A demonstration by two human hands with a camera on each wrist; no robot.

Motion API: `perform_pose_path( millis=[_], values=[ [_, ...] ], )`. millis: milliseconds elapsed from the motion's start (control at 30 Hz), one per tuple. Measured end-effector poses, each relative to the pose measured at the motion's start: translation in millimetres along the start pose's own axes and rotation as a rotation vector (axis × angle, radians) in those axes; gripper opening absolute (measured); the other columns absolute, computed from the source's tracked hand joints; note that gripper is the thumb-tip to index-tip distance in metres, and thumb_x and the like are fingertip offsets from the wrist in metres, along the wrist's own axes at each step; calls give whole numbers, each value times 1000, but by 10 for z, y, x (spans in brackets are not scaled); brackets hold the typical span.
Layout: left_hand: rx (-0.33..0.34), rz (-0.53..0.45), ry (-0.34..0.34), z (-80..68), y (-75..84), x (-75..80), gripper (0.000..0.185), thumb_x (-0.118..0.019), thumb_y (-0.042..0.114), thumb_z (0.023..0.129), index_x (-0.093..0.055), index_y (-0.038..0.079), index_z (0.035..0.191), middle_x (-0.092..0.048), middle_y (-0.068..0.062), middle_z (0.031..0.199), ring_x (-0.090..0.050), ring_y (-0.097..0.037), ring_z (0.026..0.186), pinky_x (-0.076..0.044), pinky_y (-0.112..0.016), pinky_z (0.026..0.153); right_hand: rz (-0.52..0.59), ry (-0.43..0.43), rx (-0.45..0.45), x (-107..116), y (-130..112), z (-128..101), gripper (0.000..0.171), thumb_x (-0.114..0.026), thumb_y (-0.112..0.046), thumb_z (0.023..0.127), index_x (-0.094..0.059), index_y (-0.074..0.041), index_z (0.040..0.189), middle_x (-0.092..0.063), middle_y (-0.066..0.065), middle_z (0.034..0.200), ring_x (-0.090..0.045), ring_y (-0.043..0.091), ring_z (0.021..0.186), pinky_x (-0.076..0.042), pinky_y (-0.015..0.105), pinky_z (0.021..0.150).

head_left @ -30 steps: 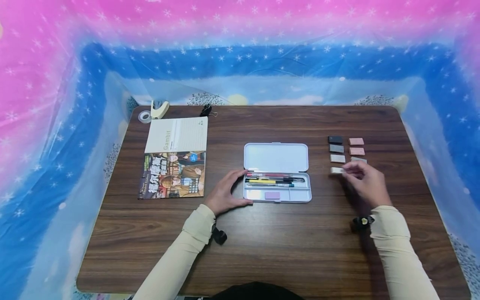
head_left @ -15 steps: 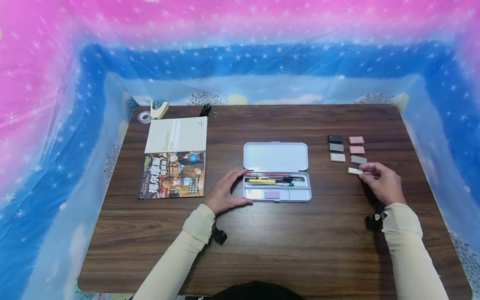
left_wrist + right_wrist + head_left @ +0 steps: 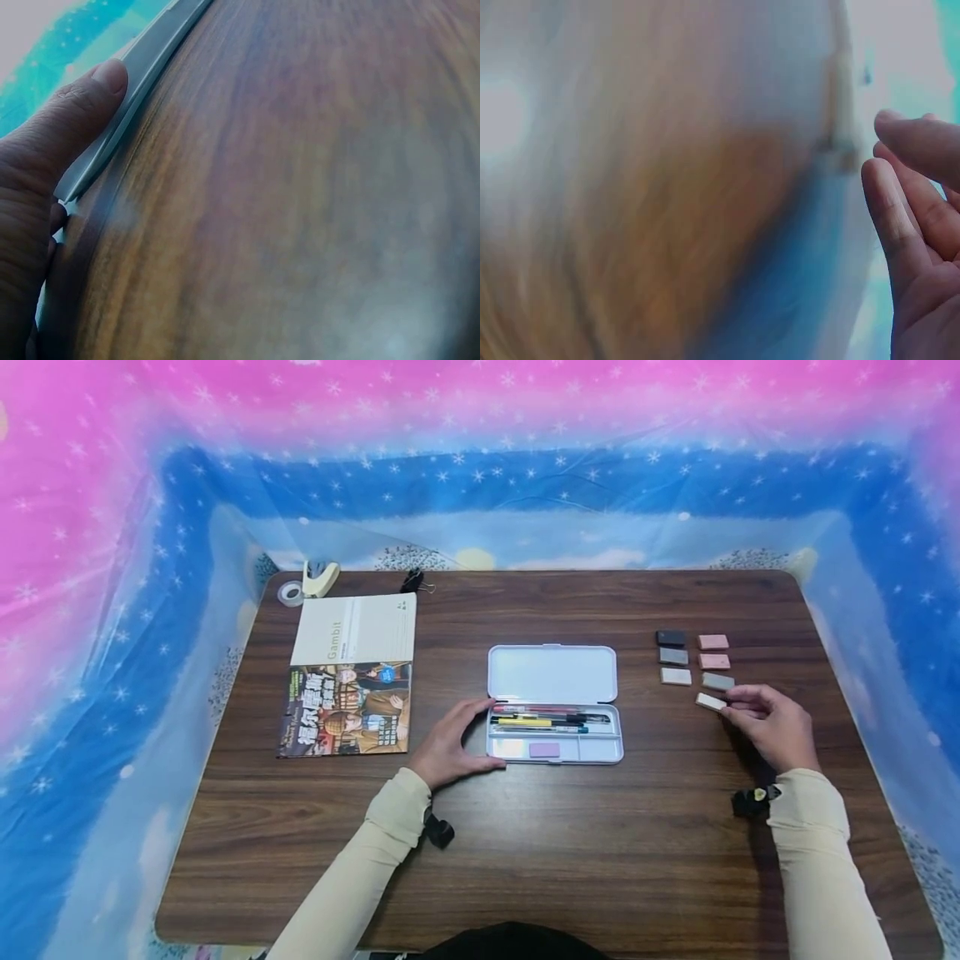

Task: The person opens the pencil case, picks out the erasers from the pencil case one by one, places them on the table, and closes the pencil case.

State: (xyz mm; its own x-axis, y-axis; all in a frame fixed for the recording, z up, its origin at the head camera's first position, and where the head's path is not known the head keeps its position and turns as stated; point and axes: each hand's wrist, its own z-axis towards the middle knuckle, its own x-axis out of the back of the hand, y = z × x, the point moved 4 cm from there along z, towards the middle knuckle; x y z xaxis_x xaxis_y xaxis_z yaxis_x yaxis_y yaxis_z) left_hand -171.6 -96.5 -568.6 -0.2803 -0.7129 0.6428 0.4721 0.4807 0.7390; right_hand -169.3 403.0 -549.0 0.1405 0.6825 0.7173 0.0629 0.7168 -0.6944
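Right hand [image 3: 772, 727] fingers pinched pale eraser [image 3: 709, 701] at right of frame; best set square under grey row. Left hand [image 3: 450, 747] flat, steadying pencil case [image 3: 553, 706]

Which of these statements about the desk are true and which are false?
1. The pencil case lies open. True.
2. The left hand holds a pen up in the air. False: it rests on the table against the case's left end.
3. The right hand is at a pale block, the nearest of the small blocks. True.
4. The comic book lies right of the pencil case. False: it lies to the left, below the notebook.
5. A purple eraser sits in the case. True.
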Motion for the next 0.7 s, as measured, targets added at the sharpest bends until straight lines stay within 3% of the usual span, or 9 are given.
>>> perform_pose_path(
  millis=[100,200,367,500,700],
  values=[
    [9,5,-11,2,-9,-14,102,-99,32,74,-46,9,158,-55,-14,147,-55,-30,136,-44,-47,116,39,38,36,-18,-223,-66,24,-80,-8,95,-75,-1,117,-76,22,108,-60,-17,80,-48,4,68],
    [10,4,-7,6,-17,-18,102,-100,32,74,-46,9,157,-55,-15,147,-55,-31,135,-44,-47,117,87,2,148,-212,-602,-130,18,-81,-4,93,-77,-3,110,-77,16,103,-62,-14,82,-49,6,71],
    [8,9,0,11,-11,6,101,-99,32,74,-46,9,157,-56,-14,146,-55,-30,135,-44,-47,117,150,-180,428,-801,-1299,-285,22,-83,8,85,-78,-6,102,-78,7,96,-71,5,82,-58,17,74],
    [2,13,3,11,-6,-2,102,-100,32,74,-46,9,157,-55,-15,147,-55,-31,135,-44,-48,116,95,-344,589,-1183,-1670,-386,25,-83,9,84,-77,-9,100,-77,2,96,-73,14,85,-63,31,77],
    [16,9,-10,3,-14,4,102,-99,33,74,-46,10,158,-56,-14,147,-55,-30,136,-44,-47,117,-84,-509,666,-1465,-1917,-459,21,-84,2,87,-77,-12,101,-75,1,97,-70,15,90,-62,34,81]
  ],
)
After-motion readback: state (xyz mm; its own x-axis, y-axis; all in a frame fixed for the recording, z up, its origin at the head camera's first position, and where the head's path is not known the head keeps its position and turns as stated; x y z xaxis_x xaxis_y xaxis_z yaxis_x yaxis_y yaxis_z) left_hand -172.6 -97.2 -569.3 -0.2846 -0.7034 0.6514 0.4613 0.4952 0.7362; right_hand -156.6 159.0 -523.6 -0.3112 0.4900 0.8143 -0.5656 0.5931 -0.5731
